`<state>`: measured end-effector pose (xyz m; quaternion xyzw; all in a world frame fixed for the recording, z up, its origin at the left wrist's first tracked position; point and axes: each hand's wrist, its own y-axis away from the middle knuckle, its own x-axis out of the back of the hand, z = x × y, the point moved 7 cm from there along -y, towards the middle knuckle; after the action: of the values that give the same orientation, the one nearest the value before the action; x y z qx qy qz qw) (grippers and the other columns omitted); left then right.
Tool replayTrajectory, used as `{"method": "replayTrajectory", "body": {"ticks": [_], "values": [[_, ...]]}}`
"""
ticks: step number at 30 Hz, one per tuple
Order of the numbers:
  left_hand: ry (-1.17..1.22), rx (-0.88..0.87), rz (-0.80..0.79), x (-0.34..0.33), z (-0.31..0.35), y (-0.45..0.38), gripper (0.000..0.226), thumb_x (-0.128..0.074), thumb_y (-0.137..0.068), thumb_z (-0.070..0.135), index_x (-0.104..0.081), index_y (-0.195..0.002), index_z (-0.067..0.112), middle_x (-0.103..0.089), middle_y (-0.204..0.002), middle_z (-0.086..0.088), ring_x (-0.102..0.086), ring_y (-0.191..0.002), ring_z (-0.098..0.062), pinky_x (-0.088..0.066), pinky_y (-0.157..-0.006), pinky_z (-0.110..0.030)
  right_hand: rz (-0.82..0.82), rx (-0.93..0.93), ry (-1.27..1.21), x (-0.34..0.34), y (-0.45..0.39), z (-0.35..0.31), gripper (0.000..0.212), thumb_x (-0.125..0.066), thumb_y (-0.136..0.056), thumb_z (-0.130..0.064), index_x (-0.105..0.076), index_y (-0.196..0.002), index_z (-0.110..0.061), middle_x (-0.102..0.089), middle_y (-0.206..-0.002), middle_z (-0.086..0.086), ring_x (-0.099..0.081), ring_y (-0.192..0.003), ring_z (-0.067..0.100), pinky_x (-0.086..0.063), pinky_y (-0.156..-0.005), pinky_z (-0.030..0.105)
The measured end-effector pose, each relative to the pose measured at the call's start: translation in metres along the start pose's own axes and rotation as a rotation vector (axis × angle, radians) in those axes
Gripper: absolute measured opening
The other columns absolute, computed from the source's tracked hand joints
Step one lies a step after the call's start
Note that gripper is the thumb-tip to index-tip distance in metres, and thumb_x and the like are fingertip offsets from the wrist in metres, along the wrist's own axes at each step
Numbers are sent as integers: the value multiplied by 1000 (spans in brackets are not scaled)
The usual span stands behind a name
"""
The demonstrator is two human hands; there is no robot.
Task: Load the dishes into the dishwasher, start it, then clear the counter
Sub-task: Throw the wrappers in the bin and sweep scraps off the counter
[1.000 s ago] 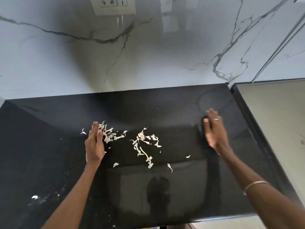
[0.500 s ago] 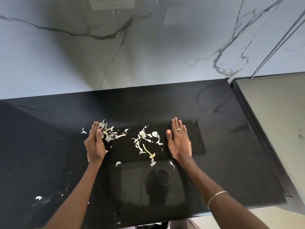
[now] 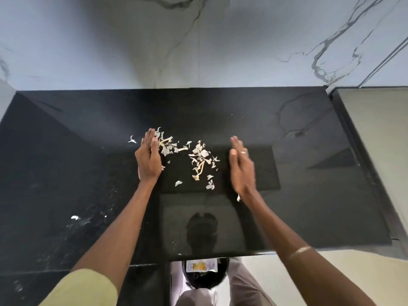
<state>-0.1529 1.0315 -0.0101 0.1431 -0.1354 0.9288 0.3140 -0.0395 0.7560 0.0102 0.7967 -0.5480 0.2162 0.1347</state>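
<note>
Since half a second ago the right hand [image 3: 241, 166] has drawn back to the right of the scraps; a second ago it was far out toward the counter's right end. Left hand [image 3: 148, 160] unchanged in place, at the left edge of the scraps.

Containers: a dark round bin [image 3: 204, 276] shows below the counter's front edge, with a yellow-and-white packet [image 3: 199, 266] lying at its top. Rest of contents not legible.

Counter [image 3: 309, 184]: black, glossy, against a white marble wall [image 3: 198, 40]. Pale peel scraps [image 3: 199, 157] lie between the two hands in two loose clusters, one touching the left fingers, one near the right palm. Stray bits: one left of the left hand [image 3: 131, 140], one by the right wrist [image 3: 238, 197], white smears [image 3: 75, 217] at lower left.

Hands: both flat, fingers straight and together, standing on edge on the counter, palms facing each other, holding nothing. Ring on a right finger [image 3: 243, 152]; bangle [image 3: 301, 250] on right forearm; yellow sleeve [image 3: 88, 288] on left arm.
</note>
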Motion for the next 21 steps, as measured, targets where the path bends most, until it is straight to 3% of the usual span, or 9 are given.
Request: {"method": "replayTrajectory", "body": {"ticks": [4,7,12,16,21], "values": [[58,17,26,1,-1,0,44,-40,-104,28,-55,-135,2,-55,-141,-10,-45,-137,-14,-32,-118,-33,62,-90,454,53,54,51,66,-17,-100,-47,-26,-153,-9,-20,-162,4,-8,-151,15,-8,-123,39],[73,35,36,3,0,1,46,-39,-103,32,-55,-136,3,-54,-141,-9,-44,-138,-14,-31,-118,-31,43,-125,666,29,84,54,73,-13,-98,-51,-11,-155,-6,-5,-164,7,3,-151,18,-2,-123,37],[47,40,40,2,3,1,44,-38,-104,29,-54,-136,3,-53,-142,-9,-43,-139,-14,-27,-118,-23,-4,-91,587,-58,60,2,71,-14,-100,-49,-3,-155,-6,0,-164,7,7,-151,18,0,-123,37],[76,44,63,2,-1,-2,42,-40,-103,25,-57,-134,3,-57,-140,-9,-46,-137,-13,-34,-117,-36,-106,35,493,-119,38,-36,66,-10,-103,-47,4,-155,-10,5,-164,4,14,-149,13,4,-123,35],[161,46,119,8,-8,-2,39,-43,-104,23,-56,-134,2,-58,-138,-9,-49,-134,-16,-38,-114,-45,-252,152,265,-142,12,-61,62,-14,-105,-45,6,-156,-15,8,-164,-1,13,-149,6,-1,-124,34]]}}
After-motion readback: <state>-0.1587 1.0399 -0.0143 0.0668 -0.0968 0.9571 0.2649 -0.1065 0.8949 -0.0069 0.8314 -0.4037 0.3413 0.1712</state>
